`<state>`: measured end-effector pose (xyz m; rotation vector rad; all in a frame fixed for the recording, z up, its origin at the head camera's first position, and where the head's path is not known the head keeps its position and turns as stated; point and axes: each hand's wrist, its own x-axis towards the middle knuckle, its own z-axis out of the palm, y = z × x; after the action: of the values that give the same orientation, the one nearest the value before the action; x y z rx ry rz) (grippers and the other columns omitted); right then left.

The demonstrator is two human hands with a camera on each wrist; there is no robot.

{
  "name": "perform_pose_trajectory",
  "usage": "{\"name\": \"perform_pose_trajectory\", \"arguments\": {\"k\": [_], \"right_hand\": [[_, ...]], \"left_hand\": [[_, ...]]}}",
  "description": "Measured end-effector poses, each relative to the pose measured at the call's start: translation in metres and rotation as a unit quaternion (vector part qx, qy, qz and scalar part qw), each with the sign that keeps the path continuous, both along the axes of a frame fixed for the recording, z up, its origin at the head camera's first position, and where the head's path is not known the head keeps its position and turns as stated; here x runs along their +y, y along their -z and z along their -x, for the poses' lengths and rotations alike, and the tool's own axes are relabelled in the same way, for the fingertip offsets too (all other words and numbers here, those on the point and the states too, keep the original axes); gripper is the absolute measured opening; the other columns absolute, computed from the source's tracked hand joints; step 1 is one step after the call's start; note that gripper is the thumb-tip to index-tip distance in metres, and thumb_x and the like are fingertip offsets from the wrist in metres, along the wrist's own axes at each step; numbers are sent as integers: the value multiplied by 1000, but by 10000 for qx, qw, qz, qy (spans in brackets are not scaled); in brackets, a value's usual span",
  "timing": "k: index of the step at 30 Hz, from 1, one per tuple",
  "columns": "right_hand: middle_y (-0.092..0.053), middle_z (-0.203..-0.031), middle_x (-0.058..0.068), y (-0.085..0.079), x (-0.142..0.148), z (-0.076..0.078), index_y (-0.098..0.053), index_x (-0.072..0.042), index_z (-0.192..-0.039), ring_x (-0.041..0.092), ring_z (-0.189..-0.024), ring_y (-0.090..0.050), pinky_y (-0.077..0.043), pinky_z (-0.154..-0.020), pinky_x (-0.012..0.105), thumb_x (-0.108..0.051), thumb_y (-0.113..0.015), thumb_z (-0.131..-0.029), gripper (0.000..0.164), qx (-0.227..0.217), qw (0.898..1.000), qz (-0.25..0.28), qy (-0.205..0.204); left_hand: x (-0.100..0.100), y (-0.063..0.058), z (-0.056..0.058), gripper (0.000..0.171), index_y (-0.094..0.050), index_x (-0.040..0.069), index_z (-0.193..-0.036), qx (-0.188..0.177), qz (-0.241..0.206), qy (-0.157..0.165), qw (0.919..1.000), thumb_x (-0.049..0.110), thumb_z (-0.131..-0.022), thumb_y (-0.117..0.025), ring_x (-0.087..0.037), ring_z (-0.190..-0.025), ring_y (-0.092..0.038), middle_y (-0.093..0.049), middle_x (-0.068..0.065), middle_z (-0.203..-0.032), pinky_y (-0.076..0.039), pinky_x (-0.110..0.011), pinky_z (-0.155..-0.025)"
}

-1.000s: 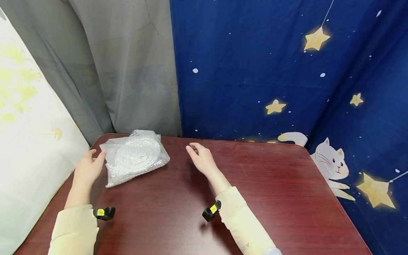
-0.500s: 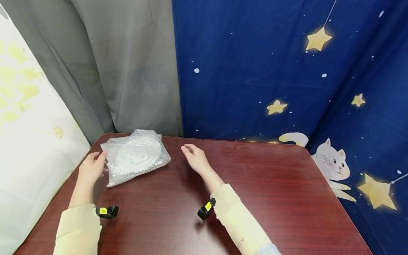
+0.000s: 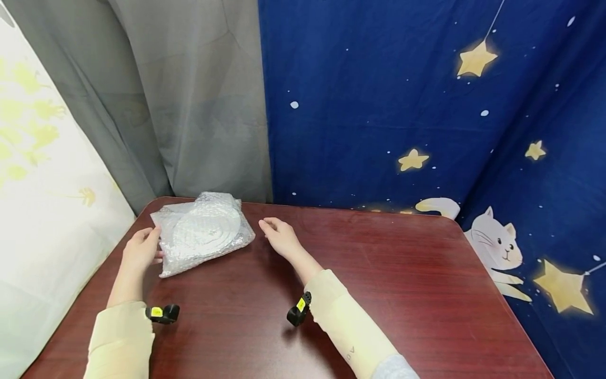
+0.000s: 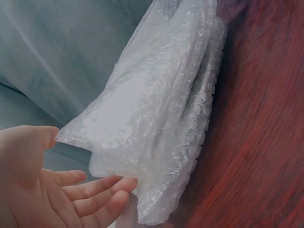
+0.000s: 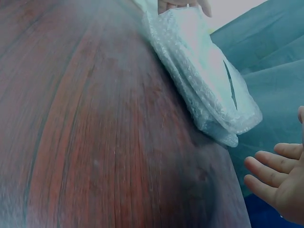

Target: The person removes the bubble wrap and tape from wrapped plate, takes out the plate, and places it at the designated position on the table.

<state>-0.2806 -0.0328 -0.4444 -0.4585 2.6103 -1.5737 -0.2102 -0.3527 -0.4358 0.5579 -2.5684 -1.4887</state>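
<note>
A bubble-wrap bag (image 3: 203, 231) with a pale round disc-like item showing through it lies at the back left of the table. My left hand (image 3: 139, 250) is at the bag's left edge. In the left wrist view its fingers (image 4: 97, 192) are spread and relaxed, fingertips right at the wrap (image 4: 156, 104), thumb by a pointed corner. To the bag's right, my right hand (image 3: 280, 237) hovers a short gap away. The right wrist view shows its fingers (image 5: 268, 171) loosely extended, with nothing held, beside the bag's near end (image 5: 223, 128).
The dark red wooden table (image 3: 402, 295) extends to the right and front. Behind it hang a grey curtain (image 3: 208, 105) and a blue star-patterned curtain (image 3: 360, 95). White patterned cloth (image 3: 52, 221) borders the left side. Each wrist carries a small black camera (image 3: 297, 311).
My right hand has moved left towards the bag. The left hand has shifted slightly right, up to the bag's edge. The bag stays in place on the table.
</note>
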Motion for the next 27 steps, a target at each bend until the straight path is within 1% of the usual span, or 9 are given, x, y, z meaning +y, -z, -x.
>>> {"name": "perform_pose_trajectory", "arguments": {"k": [2,4,7,10,13,16,18,23,27], "right_hand": [[-66,-117,8,1,-3,1,-58,-6,-130,16,-90,-67,-48,-86,31,-40,-48,-99,48,-119,9999,105,-16],[-65,-119,10,1,-6,2,-57,-4,-131,22,-92,-68,-48,-87,32,-40,-48,-99,49,-238,9994,231,-25],[-65,-117,14,2,-11,4,-56,-2,-131,29,-96,-67,-50,-84,34,-38,-48,-100,49,-511,9972,545,-38],[-64,-115,19,2,-15,5,-56,0,-130,30,-95,-67,-53,-80,37,-36,-48,-100,48,-891,9915,947,-58],[-64,-115,21,3,-18,6,-55,1,-131,27,-92,-68,-54,-78,39,-36,-47,-100,48,-1187,9856,1205,-86],[-65,-113,19,3,-20,6,-54,1,-132,24,-89,-68,-54,-78,38,-35,-48,-100,48,-1322,9832,1259,-84],[-66,-111,16,4,-22,6,-54,1,-131,23,-88,-68,-55,-77,37,-34,-48,-100,47,-1369,9824,1267,-57],[-67,-106,13,5,-27,6,-57,0,-129,23,-85,-68,-55,-74,36,-34,-49,-100,45,-1454,9815,1246,-6],[-66,-108,12,6,-33,5,-58,0,-129,21,-84,-68,-55,-74,37,-35,-49,-100,46,-1513,9809,1222,-62]], "left_hand": [[0,2,1,74,-23,-16,-143,-33,-101,-29,9999,46,-101,-30,-10,-62,-60,-48,-34,-117,-56,-31,-57],[0,3,1,75,-23,-15,-143,-34,-169,-59,9998,46,-101,-31,-11,-62,-60,-48,-32,-115,-56,-31,-57],[0,4,2,74,-23,-15,-143,-23,-247,-110,9996,45,-101,-31,-11,-63,-58,-48,-29,-113,-56,-30,-57],[1,4,3,72,-25,-15,-143,-46,-364,-150,9992,44,-101,-31,-11,-63,-56,-47,-26,-112,-56,-30,-57],[3,5,6,70,-26,-14,-142,-110,-574,-219,9981,42,-101,-31,-11,-64,-53,-45,-22,-107,-55,-29,-57],[6,6,9,67,-28,-12,-143,-128,-784,-289,9964,40,-101,-33,-10,-64,-50,-44,-18,-101,-55,-27,-56],[7,7,11,66,-28,-11,-144,-140,-863,-316,9957,40,-101,-33,-10,-65,-49,-43,-16,-100,-55,-26,-56],[6,8,12,69,-25,-11,-145,-243,-945,-254,9949,41,-101,-32,-13,-70,-48,-41,-19,-106,-55,-26,-59],[3,10,10,71,-24,-10,-145,-314,-971,-312,9943,43,-101,-33,-14,-72,-47,-40,-19,-107,-55,-26,-59]]}}
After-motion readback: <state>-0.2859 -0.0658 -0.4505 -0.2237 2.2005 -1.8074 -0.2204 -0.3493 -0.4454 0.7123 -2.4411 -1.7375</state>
